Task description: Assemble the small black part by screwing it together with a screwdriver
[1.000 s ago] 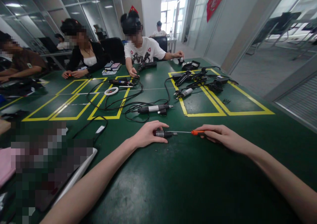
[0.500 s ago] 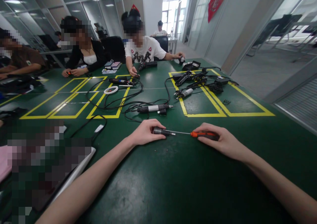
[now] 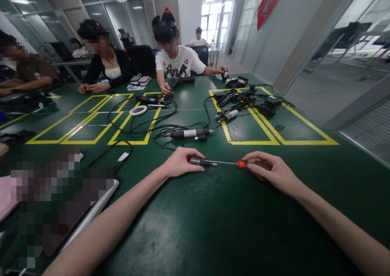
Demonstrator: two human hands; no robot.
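My left hand is closed round a small dark cylindrical tool part with a metal band, pressed to the green table. My right hand grips the orange-and-black handle of a thin screwdriver. Its slim shaft runs left, and the tip meets the end of the cylindrical part. Both hands rest on the table surface, about a hand's width apart.
Just beyond my hands lies a corded cylindrical tool among looped black cables. Yellow taped rectangles hold more tools and adapters at back right. A white tape ring lies mid-left. Several people sit along the far and left edges. A pixelated patch covers the near left.
My right hand has shifted its grip slightly along the screwdriver handle, as if turning it. The left hand and the part stay in place.
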